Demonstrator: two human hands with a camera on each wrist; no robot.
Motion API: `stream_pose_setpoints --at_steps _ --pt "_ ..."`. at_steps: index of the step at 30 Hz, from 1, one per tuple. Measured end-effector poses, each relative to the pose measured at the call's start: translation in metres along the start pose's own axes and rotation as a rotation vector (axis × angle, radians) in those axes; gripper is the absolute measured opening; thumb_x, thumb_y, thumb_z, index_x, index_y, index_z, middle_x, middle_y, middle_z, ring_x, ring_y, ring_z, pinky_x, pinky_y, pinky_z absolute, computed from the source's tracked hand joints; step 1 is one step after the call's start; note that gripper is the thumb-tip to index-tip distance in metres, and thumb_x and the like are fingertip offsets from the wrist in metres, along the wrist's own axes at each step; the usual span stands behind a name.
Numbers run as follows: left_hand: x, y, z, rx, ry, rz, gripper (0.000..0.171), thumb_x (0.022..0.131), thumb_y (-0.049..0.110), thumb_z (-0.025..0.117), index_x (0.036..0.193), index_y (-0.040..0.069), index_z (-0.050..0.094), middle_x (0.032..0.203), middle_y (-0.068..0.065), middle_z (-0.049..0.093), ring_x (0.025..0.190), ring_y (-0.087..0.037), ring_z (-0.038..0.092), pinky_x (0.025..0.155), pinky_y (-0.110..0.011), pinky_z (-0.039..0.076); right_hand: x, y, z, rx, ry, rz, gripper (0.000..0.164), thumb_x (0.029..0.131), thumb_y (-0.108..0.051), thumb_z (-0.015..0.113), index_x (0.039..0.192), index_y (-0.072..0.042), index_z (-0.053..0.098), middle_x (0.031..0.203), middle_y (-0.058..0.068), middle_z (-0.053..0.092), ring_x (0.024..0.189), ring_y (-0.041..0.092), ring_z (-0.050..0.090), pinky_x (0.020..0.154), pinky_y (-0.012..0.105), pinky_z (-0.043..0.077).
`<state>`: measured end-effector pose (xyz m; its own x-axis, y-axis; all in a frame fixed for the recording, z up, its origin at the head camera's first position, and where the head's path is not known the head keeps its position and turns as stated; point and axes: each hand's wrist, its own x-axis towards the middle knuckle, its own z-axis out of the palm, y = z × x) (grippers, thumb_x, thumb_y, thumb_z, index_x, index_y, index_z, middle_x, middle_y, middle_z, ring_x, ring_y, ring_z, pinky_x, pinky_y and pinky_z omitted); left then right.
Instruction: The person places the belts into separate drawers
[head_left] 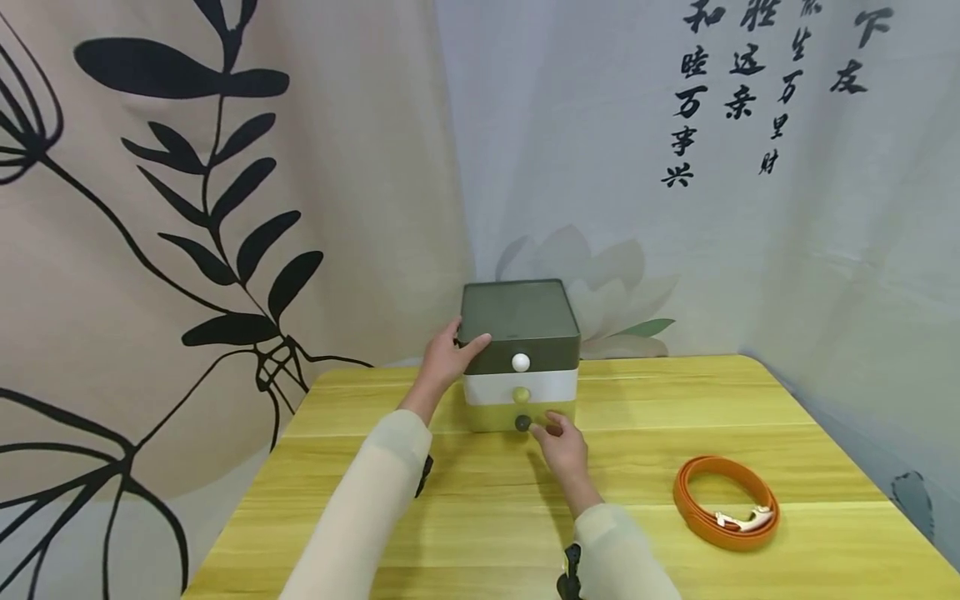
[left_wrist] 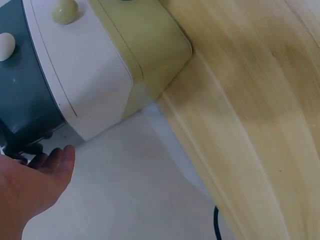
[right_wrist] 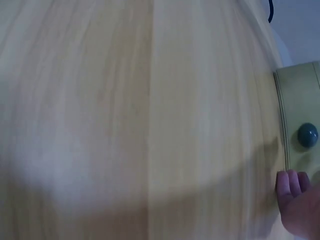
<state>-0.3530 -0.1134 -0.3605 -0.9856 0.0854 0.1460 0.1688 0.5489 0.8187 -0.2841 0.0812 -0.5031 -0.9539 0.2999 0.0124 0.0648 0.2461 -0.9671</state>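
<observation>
A small three-tier drawer box [head_left: 521,310] stands at the far edge of the table in the head view, dark green above, white in the middle and yellow-green below. Each drawer front has a round knob. My left hand [head_left: 446,357] holds the upper left corner, thumb at the front edge and fingers along the side; those fingers also show in the left wrist view. Close to the dark knob [head_left: 522,423] of the bottom drawer is my right hand [head_left: 564,450], thumb and forefinger apart. The right wrist view shows its fingers beside that knob [right_wrist: 307,135], not around it.
A coiled orange-brown belt [head_left: 726,503] with a metal buckle lies at the right of the wooden table [head_left: 480,533]. Behind the box hangs a pale curtain [head_left: 375,208] printed with dark plants and characters.
</observation>
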Motion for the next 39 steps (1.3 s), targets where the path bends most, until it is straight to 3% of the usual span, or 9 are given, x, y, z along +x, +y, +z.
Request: stream_pose_setpoints --at_steps 8,26,39 --pt "-0.002 0.001 0.002 -0.01 0.012 -0.017 0.087 0.092 0.056 0.062 0.158 0.012 0.025 0.16 -0.012 0.028 0.143 -0.034 0.031 0.112 -0.051 0.032 -0.002 0.003 0.014 0.008 0.021 -0.004 0.044 0.09 -0.017 0.073 0.128 0.003 0.061 0.119 0.025 0.064 0.112 0.038 0.059 0.092 0.048 0.049" --pt "-0.001 0.009 0.01 -0.02 0.034 -0.02 0.085 0.092 0.052 0.067 0.157 0.012 0.029 0.158 -0.012 0.032 0.144 -0.032 0.03 0.112 -0.047 0.032 0.0 -0.002 0.031 -0.031 0.165 0.011 0.029 0.087 -0.018 0.076 0.108 0.0 0.068 0.1 0.015 0.071 0.096 0.033 0.064 0.085 0.046 0.049" --pt "0.003 0.004 0.004 -0.011 0.052 -0.05 0.084 0.09 0.052 0.068 0.156 0.015 0.031 0.158 -0.01 0.034 0.144 -0.031 0.031 0.112 -0.047 0.034 -0.006 -0.001 0.036 -0.026 0.135 0.024 0.029 0.085 -0.018 0.078 0.105 0.001 0.068 0.094 0.014 0.071 0.091 0.03 0.064 0.081 0.044 0.05"
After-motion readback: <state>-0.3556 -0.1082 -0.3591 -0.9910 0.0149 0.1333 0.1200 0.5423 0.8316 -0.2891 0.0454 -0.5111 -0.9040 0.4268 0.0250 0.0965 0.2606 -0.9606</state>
